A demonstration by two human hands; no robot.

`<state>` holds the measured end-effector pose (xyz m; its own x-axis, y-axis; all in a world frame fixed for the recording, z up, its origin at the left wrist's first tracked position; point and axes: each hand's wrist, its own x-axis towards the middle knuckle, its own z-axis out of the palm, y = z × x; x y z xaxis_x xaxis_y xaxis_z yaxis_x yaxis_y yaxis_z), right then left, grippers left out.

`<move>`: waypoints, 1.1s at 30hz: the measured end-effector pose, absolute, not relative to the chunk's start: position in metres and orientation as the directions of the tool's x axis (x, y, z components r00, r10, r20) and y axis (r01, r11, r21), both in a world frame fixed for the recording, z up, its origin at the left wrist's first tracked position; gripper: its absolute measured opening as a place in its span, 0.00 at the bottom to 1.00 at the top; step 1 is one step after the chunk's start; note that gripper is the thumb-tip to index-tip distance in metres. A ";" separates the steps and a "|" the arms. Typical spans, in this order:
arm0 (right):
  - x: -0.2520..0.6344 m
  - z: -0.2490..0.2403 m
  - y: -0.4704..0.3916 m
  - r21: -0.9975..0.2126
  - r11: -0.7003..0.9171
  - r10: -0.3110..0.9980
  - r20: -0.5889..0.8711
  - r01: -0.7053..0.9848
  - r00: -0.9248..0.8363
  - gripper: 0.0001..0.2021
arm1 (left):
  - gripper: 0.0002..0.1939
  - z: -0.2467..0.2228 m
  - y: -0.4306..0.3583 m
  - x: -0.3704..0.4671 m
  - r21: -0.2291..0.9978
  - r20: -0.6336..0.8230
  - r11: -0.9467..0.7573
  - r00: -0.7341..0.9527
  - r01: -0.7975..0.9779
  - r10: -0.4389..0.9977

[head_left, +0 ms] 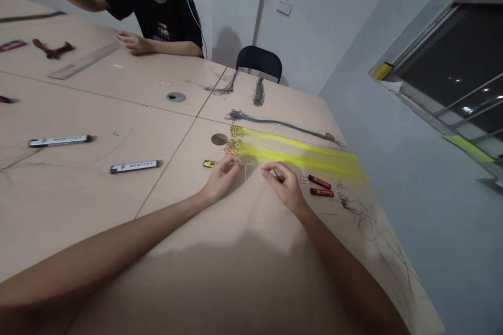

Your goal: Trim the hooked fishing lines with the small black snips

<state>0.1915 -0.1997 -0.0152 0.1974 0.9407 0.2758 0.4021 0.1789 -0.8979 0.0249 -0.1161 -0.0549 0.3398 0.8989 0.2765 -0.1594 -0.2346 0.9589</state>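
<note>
My left hand (226,175) is closed in a pinch just in front of the yellow bundles. A thin pale line (246,175) hangs from its fingertips in a faint loop over the table. To its right, my right hand (283,183) is also pinched; a small dark sliver shows by its fingers, too small to name. Behind both hands lie two bundles of bright yellow line (298,161), with small gold-coloured hook-like pieces (234,147) clustered at their left ends. Farther back stretches a dark grey bundle of line (275,119). A yellow lighter-like piece (209,164) is partly behind my left hand.
Two red-and-black tubes (321,192) and tangled dark line (359,212) lie at right. Two white-labelled bars (134,167), a ruler (84,61) and red-handled pliers (53,49) are at left. Across the table (188,267) sits another person (157,21), one arm raised.
</note>
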 end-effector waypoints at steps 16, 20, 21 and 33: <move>0.175 -0.044 -0.144 -0.989 0.113 0.977 0.128 0.099 0.168 0.12 | 0.08 -0.055 -0.104 0.020 0.962 0.272 -0.263 0.367 -0.074 0.890; 0.177 -0.050 -0.147 -0.990 0.108 0.985 0.118 0.090 0.123 0.12 | 0.08 -0.054 -0.105 0.020 0.973 0.227 -0.221 0.380 -0.060 0.897; 0.178 -0.050 -0.148 -0.991 0.104 0.987 0.114 0.088 0.117 0.12 | 0.08 -0.054 -0.105 0.020 0.976 0.216 -0.211 0.383 -0.055 0.898; 0.180 -0.048 -0.153 -0.973 0.152 0.979 0.172 0.173 0.106 0.10 | 0.08 -0.055 -0.109 0.018 0.986 0.163 -0.162 0.399 -0.036 0.902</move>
<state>0.1797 -0.1531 -0.0480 0.1060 0.9795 0.1715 0.1726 0.1517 -0.9732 0.0183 -0.1095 -0.0546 0.3992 0.9023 0.1627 -0.0364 -0.1617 0.9862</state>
